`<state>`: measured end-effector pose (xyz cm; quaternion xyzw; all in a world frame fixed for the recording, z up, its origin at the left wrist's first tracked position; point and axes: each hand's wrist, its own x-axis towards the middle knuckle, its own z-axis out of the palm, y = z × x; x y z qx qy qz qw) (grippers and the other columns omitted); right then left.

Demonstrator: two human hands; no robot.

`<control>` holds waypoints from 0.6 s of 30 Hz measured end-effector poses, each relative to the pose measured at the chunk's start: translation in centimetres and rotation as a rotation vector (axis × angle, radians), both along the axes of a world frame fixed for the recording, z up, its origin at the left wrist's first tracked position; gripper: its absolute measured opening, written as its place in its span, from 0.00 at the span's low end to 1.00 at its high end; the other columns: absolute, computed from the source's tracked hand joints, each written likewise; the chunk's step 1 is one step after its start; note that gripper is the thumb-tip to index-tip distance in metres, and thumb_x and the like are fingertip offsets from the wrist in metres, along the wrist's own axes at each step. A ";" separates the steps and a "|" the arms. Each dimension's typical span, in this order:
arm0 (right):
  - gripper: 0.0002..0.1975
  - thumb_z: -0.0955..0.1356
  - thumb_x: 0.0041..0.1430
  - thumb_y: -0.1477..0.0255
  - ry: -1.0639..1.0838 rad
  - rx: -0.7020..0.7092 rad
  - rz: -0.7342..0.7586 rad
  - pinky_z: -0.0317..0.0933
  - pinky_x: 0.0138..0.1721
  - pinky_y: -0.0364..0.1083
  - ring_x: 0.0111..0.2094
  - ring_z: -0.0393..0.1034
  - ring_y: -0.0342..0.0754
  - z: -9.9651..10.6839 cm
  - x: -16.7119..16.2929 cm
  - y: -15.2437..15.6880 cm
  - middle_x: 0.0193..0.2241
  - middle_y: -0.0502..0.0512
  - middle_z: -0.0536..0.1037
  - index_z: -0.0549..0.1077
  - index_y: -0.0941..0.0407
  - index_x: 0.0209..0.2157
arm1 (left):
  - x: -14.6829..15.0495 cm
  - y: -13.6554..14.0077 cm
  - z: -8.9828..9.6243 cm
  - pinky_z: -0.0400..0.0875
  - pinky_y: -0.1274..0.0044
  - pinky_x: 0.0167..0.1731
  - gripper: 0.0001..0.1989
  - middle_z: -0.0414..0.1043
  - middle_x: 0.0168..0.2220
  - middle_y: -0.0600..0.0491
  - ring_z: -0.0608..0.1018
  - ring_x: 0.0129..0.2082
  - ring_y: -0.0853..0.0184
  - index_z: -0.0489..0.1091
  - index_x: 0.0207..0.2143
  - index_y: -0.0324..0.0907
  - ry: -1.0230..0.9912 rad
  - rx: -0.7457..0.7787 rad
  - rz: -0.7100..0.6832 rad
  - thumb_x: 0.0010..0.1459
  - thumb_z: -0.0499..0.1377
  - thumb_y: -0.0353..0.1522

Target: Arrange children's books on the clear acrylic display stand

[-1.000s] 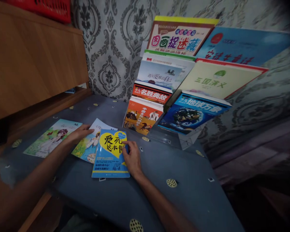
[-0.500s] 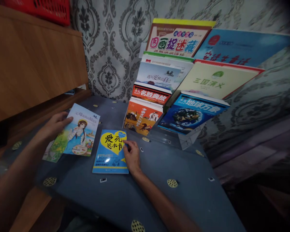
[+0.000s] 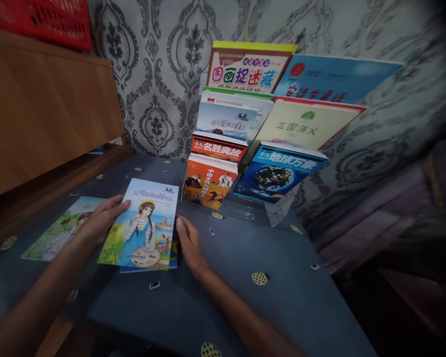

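Observation:
My left hand (image 3: 106,215) is closed on the left edge of a storybook (image 3: 146,225) with a yellow-hatted girl on its cover, thumb on top. Beneath that storybook lies a blue book (image 3: 148,269); only its lower and right margins show. My right hand (image 3: 191,245) is at the right edge of the two books, a digit beside the storybook's side. Its other fingers are partly hidden, so I cannot tell whether it grips either book. Left of them, another illustrated book (image 3: 65,228) lies on the table, partly behind my left hand and forearm.
A clear display rack (image 3: 278,210) stands at the back right with several books in tiers, among them an orange book (image 3: 208,183) and a blue Earth book (image 3: 275,173). A wooden cabinet (image 3: 52,109) carrying a red basket (image 3: 59,22) borders the patterned table (image 3: 226,297).
My left hand has carried the girl-cover storybook right, over the blue book, uncovering more of the book at left. My right hand has shifted to the books' right edge. The view has moved slightly.

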<state>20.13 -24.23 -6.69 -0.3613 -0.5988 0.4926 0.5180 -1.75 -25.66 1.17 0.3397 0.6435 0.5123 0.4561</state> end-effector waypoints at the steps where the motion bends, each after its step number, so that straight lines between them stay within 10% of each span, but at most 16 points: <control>1: 0.18 0.65 0.64 0.56 0.117 -0.098 0.036 0.70 0.45 0.52 0.42 0.77 0.53 -0.2 0.0 0.0 0.39 0.56 0.81 0.75 0.53 0.47 | 0.8 0.0 -0.7 0.77 0.72 0.23 0.20 0.79 0.29 0.51 0.82 0.25 0.59 0.69 0.43 0.43 -0.087 -0.001 -0.035 0.48 0.68 0.38; 8: 0.24 0.73 0.49 0.56 0.248 -0.390 0.025 0.68 0.28 0.48 0.27 0.76 0.52 -2.9 1.7 1.4 0.24 0.49 0.80 0.72 0.54 0.45 | 2.4 -0.6 -4.4 0.75 0.72 0.26 0.23 0.77 0.27 0.51 0.81 0.26 0.60 0.69 0.37 0.41 -0.091 -0.020 -0.207 0.42 0.69 0.43; 14: 0.22 0.71 0.51 0.60 0.087 -0.266 -0.004 0.63 0.24 0.44 0.22 0.72 0.47 -3.5 1.8 1.7 0.20 0.45 0.77 0.72 0.55 0.46 | -3.8 -1.4 -3.7 0.74 0.70 0.39 0.18 0.79 0.37 0.47 0.81 0.37 0.57 0.69 0.42 0.44 0.750 0.052 -0.045 0.55 0.55 0.45; 18: 0.23 0.71 0.50 0.63 0.107 -0.261 0.020 0.67 0.27 0.45 0.26 0.75 0.48 -3.2 1.8 1.5 0.24 0.47 0.79 0.71 0.55 0.49 | -9.0 -2.6 -2.4 0.71 0.64 0.43 0.28 0.74 0.54 0.35 0.76 0.53 0.44 0.66 0.53 0.38 1.245 -0.296 0.035 0.60 0.51 0.50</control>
